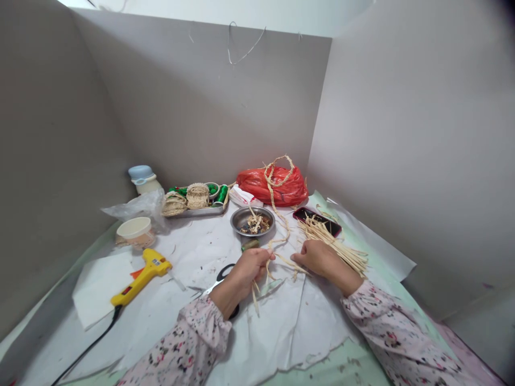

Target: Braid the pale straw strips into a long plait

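Note:
My left hand (252, 268) is closed on the near end of a braided straw cord (287, 228), with loose strands hanging below the fingers. From there the cord runs back over the table and loops on top of a red plastic bag (251, 182). To the right, my right hand (316, 257) has its fingers curled together beside a pale strand that stretches over from the left hand; its fingertips seem to pinch it. A bundle of straw strips (346, 252) lies just behind and right of that hand. Scissors (224, 272) lie partly under my left wrist.
A metal bowl (252, 234) of scraps stands ahead. At left are a yellow glue gun (140, 279) with its cord, a white cup (134, 229) and a bottle (142, 179). A tray (201, 212) holds straw coils and green thread. A phone (332, 226) lies behind the straw bundle.

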A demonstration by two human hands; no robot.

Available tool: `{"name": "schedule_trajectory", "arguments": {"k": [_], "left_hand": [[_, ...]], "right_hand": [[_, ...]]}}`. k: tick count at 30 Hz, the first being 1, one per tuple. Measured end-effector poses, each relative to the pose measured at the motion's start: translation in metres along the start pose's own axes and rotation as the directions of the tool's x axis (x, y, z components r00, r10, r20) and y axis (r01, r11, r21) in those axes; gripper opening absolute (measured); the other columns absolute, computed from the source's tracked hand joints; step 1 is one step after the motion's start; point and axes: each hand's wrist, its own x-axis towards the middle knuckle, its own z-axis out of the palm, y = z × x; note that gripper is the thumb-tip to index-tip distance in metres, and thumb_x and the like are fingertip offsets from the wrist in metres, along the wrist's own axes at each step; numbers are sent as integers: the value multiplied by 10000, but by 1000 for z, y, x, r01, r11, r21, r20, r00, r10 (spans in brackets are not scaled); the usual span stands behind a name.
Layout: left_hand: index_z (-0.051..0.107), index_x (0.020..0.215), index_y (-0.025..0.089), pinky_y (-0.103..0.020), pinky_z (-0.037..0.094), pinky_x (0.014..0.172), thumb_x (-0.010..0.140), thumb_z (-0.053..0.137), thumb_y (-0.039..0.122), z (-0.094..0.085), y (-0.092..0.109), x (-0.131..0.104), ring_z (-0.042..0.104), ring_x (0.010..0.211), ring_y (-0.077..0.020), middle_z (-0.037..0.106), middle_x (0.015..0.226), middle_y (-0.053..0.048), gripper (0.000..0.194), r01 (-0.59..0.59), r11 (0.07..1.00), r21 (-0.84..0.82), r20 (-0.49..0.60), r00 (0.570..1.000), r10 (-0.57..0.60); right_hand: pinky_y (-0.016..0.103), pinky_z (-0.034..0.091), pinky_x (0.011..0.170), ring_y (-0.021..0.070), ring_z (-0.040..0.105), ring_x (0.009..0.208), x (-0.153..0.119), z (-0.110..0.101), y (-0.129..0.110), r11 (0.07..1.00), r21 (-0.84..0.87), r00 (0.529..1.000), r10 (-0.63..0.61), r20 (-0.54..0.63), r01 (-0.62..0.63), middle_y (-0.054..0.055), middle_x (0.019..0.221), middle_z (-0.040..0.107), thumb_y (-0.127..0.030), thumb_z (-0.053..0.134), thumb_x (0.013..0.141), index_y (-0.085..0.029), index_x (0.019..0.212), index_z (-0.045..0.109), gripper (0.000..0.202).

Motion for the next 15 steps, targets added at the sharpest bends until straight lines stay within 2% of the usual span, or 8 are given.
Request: {"name": "schedule_trajectory", "arguments": {"k": [5, 7, 9, 13, 15], "left_hand": [[589, 743, 128, -204, 70, 394, 703, 631, 381, -1, -2, 2, 157, 383, -25, 260, 477, 113, 260, -10, 1000, 19, 9, 1000, 10], [585, 729, 130, -207, 68, 394, 698, 638, 395, 0, -2, 1, 158, 380, -26, 263, 473, 111, 272, -6, 1000, 13, 6, 1000, 6], [580, 715, 134, -209, 65, 392, 697, 639, 410, 0, -1, 1, 160, 375, -26, 271, 468, 108, 283, -4, 1000, 5, 9, 1000, 3], [584, 717, 135, -206, 62, 391, 697, 634, 412, 1, 0, -1, 158, 373, -26, 267, 463, 108, 282, -5, 1000, -6, 18, 1000, 5], [583, 712, 133, -205, 62, 390, 691, 634, 404, 1, 0, -1, 164, 373, -25, 274, 465, 106, 276, -3, 1000, -8, 23, 1000, 3]], "right_hand": [[258, 348, 547, 195, 643, 681, -1, 5, -3, 999, 46, 999, -9, 43, 7, 100, 738, 719, -216, 587, 741, -156, 711, 708, 139], [255, 351, 545, 191, 644, 672, 1, 6, -1, 998, 62, 999, 8, 52, -12, 105, 742, 721, -197, 582, 735, -148, 713, 712, 141], [258, 354, 550, 196, 646, 676, 4, 6, 2, 999, 49, 999, 7, 41, -9, 113, 745, 720, -245, 593, 747, -141, 715, 716, 164], [261, 344, 532, 203, 636, 650, 4, 5, 4, 999, 14, 999, -33, 40, 32, 115, 706, 712, -465, 658, 714, -147, 683, 715, 324], [256, 332, 515, 190, 618, 616, 2, 6, 2, 999, 15, 998, -53, 37, 52, 102, 671, 704, -450, 682, 688, -156, 647, 706, 298]]}}
